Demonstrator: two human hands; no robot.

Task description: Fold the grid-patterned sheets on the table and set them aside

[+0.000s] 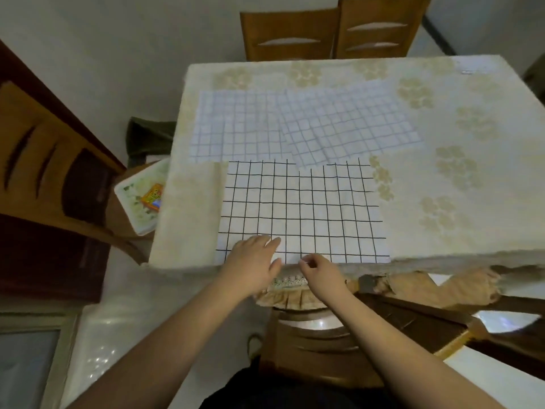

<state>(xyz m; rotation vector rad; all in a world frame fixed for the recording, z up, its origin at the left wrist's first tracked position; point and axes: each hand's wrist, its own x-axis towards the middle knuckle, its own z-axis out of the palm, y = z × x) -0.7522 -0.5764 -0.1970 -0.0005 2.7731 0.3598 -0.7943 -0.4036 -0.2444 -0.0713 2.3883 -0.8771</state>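
The nearest sheet (300,211), white with a black grid, lies flat on the table (442,184) and its near edge reaches almost to the table's edge. It looks thin, light and soft, so I think it will bend easily and can slide on the tablecloth; the best place to take it is at the near edge or the near corners, to lift and fold it away from the person.

The left hand (252,258) rests flat on the near left part of this sheet, with fingers straight and a little spread, and it holds nothing. The right hand (320,271) is at the near edge, just beside the left one. Its fingers (306,262) are curled and seem to pinch the edge of the sheet, but the picture does not show this clearly.

More grid sheets (295,125), paler and overlapping, lie farther back on the table.
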